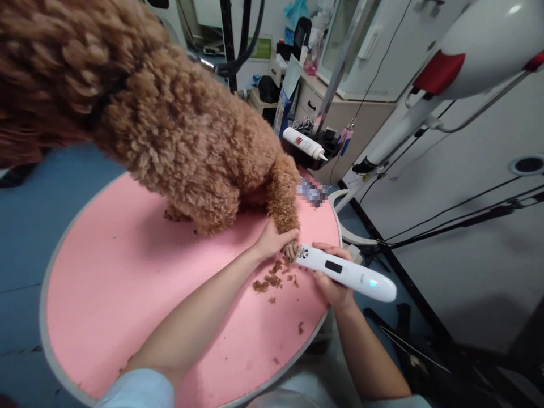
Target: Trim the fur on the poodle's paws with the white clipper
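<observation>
White clipper [351,273]: As we look down in the head view, we see it crossing the table's right rim, its long axis slanting from far left to near right; the blade end points left at the paw [290,250], the rounded butt right and slightly near. We cannot tell whether the blade touches.
Switch side: We see the dark switch [334,267] facing up, with a blue light [373,283] closer to the butt.
Right hand [335,290]: We have it wrapped around the clipper from below, fingers on its far side.
Left hand [272,240]: We find it closed around the leg [284,192] just above the paw.
Curly brown dog [199,130]: We see its body reaching from the far left toward the right, over the table.
Pink table [97,283]: We see loose hair clumps [267,282] on it, just near and left of the blade end.
Black tray [315,163]: Beyond the table's far right, we see a white bottle [302,143] lying on it, nozzle pointing right and near.
</observation>
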{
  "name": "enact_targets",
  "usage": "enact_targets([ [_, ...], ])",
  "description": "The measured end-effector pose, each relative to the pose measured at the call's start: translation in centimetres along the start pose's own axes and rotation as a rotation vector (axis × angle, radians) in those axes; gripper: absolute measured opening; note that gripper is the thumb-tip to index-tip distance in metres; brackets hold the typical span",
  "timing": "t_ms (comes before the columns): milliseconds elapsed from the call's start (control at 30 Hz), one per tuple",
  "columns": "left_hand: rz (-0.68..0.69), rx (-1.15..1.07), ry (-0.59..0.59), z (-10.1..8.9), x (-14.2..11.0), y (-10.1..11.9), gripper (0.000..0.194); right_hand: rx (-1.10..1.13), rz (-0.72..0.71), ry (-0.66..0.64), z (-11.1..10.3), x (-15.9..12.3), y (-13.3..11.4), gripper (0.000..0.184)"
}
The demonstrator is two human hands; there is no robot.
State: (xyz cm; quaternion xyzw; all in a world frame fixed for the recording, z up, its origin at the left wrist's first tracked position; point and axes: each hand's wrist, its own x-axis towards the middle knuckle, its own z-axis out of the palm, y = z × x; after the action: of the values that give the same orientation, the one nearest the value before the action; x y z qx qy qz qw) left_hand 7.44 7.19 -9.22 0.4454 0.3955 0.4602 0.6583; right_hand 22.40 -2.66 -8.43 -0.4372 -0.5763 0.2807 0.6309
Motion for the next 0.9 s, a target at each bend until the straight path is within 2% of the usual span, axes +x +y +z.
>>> enact_targets([
  [133, 0.140, 0.089, 0.013, -0.1, -0.1, -0.1, 0.034, -0.020, 0.071, -0.018, 0.9, -0.4, 0.4, 0.037],
  [300, 0.144, 0.103, -0.010, 0.2, -0.2, -0.2, 0.028, -0.093, 0.050, 0.123, 1.4, -0.6, 0.5, 0.034],
  [467, 0.170, 0.131, 0.026, 0.4, -0.3, -0.3, 0.024, -0.122, 0.022, 0.125, 2.5, -1.1, -0.2, 0.038],
  [733, 0.205, 0.187, 0.044, 0.4, -0.1, -0.2, 0.023, -0.082, 0.069, 0.161, 3.5, -1.6, -1.3, 0.036],
  [900, 0.203, 0.196, 0.046, 0.4, -0.1, -0.3, 0.023, -0.051, 0.030, 0.179, 3.7, -1.2, -1.4, 0.035],
])
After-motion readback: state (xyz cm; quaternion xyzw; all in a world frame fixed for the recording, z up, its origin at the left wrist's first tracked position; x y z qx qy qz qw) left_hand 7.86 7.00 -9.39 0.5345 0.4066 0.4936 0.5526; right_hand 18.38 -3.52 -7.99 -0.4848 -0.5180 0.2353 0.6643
